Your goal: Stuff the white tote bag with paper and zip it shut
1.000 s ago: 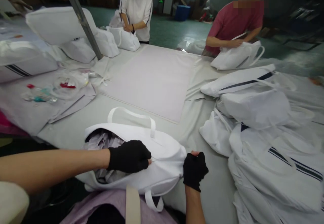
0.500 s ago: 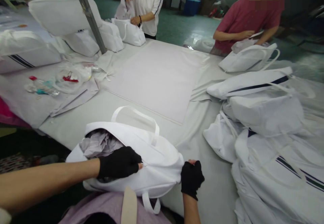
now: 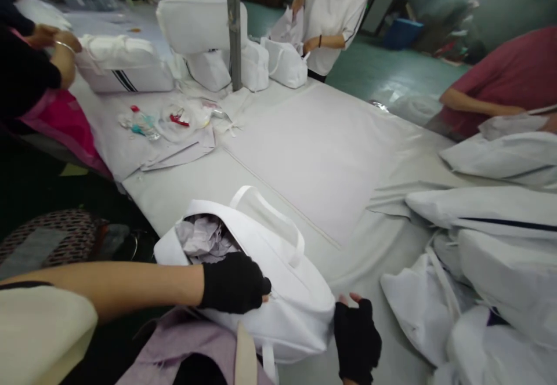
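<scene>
A white bag [image 3: 278,292] with a strap handle [image 3: 287,211] lies on the table in front of me, tilted toward its right end. Its zipped top gapes at the left, and crumpled pale paper [image 3: 204,237] fills the opening. My left hand [image 3: 235,283], in a black fingerless glove, is closed in a pinch on the zipper pull near the middle of the top; the pull itself is mostly hidden by the fingers. Beside the bag's right end is my right hand [image 3: 357,338], gloved alike, its thumb and a fingertip apart with nothing seen between them.
Several white bags [image 3: 500,263] are heaped at the right. At the far left stand more bags [image 3: 126,66] by a metal post [image 3: 234,31]. A plastic bottle [image 3: 145,124] and clear bags lie on the table [image 3: 313,141]. Co-workers handle bags at left, back and right.
My view has swung left, and a co-worker's arms now show at the left edge. My right hand has loosened from the bag's end. The left keeps its pinch on the zipper.
</scene>
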`<state>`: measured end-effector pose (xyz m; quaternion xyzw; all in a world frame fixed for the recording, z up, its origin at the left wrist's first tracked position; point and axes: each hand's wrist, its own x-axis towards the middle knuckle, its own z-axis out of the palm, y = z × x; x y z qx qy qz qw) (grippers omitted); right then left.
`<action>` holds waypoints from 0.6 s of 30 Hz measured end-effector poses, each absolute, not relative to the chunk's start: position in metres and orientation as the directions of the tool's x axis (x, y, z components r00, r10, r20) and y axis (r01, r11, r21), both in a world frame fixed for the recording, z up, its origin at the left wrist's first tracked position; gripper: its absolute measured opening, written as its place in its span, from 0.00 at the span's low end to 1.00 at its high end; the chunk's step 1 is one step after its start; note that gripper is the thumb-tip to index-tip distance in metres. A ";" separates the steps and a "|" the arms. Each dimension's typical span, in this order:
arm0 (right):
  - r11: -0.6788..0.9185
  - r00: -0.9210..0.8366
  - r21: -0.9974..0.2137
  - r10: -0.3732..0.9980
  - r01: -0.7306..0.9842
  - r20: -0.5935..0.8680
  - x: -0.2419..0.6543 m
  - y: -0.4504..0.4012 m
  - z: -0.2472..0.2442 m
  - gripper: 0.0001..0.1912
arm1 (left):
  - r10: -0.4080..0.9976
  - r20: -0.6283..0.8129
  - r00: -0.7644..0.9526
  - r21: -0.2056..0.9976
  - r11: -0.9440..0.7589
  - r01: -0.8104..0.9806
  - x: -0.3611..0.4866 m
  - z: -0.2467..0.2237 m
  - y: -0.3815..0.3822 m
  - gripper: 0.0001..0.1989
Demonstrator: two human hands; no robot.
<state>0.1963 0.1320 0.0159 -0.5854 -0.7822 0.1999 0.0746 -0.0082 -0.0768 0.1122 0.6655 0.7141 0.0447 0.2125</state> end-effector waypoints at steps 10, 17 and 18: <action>0.749 -0.993 -0.654 -0.119 -0.104 0.021 -0.026 0.066 0.097 0.36 | 0.941 0.109 -0.321 0.298 0.277 0.914 -0.051 0.120 -0.210 0.22; 0.750 -0.977 -0.645 -0.213 -0.146 -0.027 -0.043 0.051 0.050 0.24 | 0.894 0.331 -0.303 0.246 0.229 0.942 -0.075 0.083 -0.183 0.17; 0.730 -0.976 -0.667 -0.215 -0.148 -0.019 -0.037 0.050 0.048 0.22 | 0.878 0.380 -0.292 0.239 0.211 0.948 -0.081 0.077 -0.175 0.16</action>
